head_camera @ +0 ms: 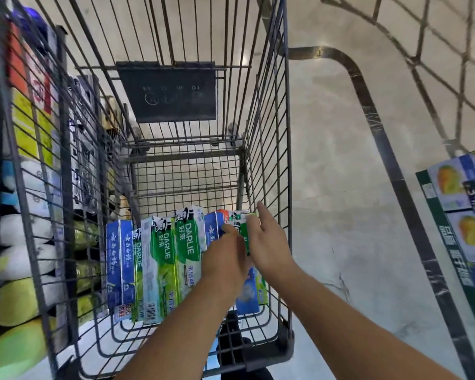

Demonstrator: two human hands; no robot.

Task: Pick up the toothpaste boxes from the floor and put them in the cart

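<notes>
Several toothpaste boxes lie side by side in the wire cart (281, 149): blue ones (119, 259) at the left and green-and-white Darlie ones (163, 259) in the middle. Both of my hands reach into the cart's right side. My left hand (225, 259) rests on the boxes there, its fingers on a green box (243, 229). My right hand (269, 242) is beside it with straight fingers touching the same green box from the right, near the cart's wire wall. More boxes lie partly hidden under my hands.
Store shelves with packaged goods (30, 138) stand close along the cart's left side. A second cart's metal frame (379, 127) crosses the pale floor at the right. A printed carton (461, 220) sits at the right edge.
</notes>
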